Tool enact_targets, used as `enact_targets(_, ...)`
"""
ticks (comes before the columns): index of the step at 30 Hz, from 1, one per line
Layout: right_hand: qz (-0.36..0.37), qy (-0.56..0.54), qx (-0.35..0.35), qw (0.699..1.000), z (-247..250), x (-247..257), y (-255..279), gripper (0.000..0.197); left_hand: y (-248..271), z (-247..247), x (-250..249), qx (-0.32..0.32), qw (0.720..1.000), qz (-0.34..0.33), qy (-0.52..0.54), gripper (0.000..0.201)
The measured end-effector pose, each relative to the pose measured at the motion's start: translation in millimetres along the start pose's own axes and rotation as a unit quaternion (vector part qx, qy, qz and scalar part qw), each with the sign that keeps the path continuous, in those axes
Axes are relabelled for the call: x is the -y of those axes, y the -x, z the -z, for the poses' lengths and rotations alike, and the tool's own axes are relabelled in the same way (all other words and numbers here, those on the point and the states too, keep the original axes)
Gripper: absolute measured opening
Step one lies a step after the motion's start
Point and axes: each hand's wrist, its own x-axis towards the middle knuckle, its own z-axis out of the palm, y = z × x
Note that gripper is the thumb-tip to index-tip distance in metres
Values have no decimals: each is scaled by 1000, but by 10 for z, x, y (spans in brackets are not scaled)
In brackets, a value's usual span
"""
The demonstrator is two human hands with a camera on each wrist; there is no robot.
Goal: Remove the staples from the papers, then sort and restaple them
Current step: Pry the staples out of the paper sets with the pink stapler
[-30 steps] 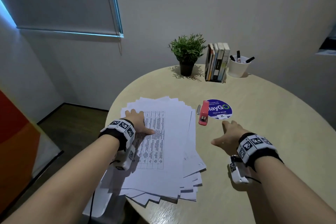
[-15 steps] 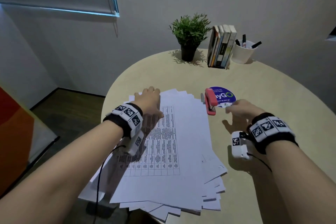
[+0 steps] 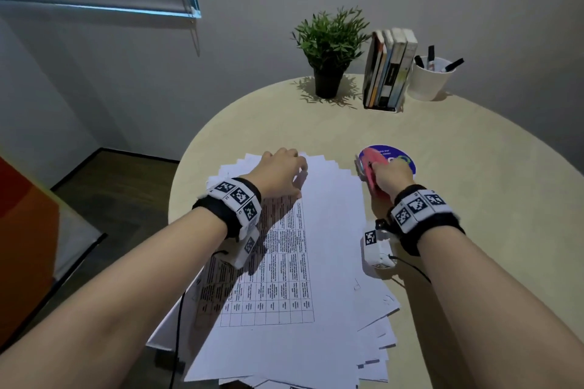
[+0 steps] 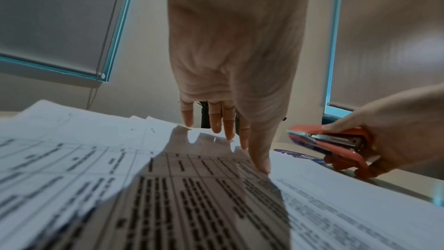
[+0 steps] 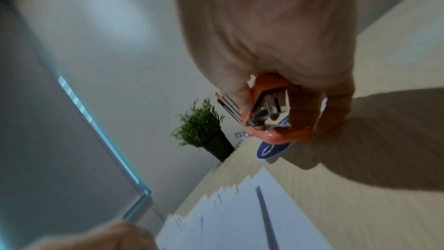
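A fanned stack of white papers (image 3: 328, 262) covers the near left of the round table; the top sheet carries a printed grid. My left hand (image 3: 281, 174) lies on the far end of the stack, straight fingers (image 4: 230, 130) and thumb pressing the top sheet (image 4: 192, 187). Right of the stack, my right hand (image 3: 390, 178) grips a pink-red stapler (image 3: 368, 167). The left wrist view shows the stapler (image 4: 336, 144) held slightly off the table, thumb on top. From the right wrist, the stapler (image 5: 271, 113) sits in my curled fingers with its metal back end showing.
A blue round sticker (image 3: 398, 158) lies on the table (image 3: 474, 199) just beyond the stapler. At the far edge stand a potted plant (image 3: 330, 50), a row of books (image 3: 388, 69) and a white cup of markers (image 3: 431, 76). The papers overhang the table's near left edge.
My right hand reached forward and closed around the stapler, which lay free a second ago. My left hand slid toward the far end of the stack.
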Motion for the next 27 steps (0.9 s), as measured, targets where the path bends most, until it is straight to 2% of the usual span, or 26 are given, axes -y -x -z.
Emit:
enact_targets(2,-30,-132,-16,991,58,-7,51,26,-3,-12,19,-2,1000,-1,13,27)
enact_targets(4,-13,-210,-16,978,132,-43,110,23,-1,-25,17,-1,1000,6,25,28)
enact_targets(8,56,-317,-30,946,299,-104,270,24,33,-47,-10,9,999,12,37,41)
enact_targets(12,71,-420,-7,905,409,-161,438,39,85,-74,-25,29,999,22,20,67)
enact_targets(14,26,-474,9,880,421,-235,511,39,106,-71,-44,45,999,28,-2,74)
enact_targets(16,-48,-527,29,848,405,-365,569,39,119,-58,-69,54,998,34,-9,76)
enact_targets(19,-128,-588,57,797,336,-618,592,47,113,-47,-104,56,998,40,-11,85)
enact_targets(24,-146,-568,59,808,288,-771,566,52,119,-47,-138,48,998,40,-28,111)
enact_targets(27,-151,-570,68,805,303,-793,513,54,114,-15,-125,13,999,37,-31,98)
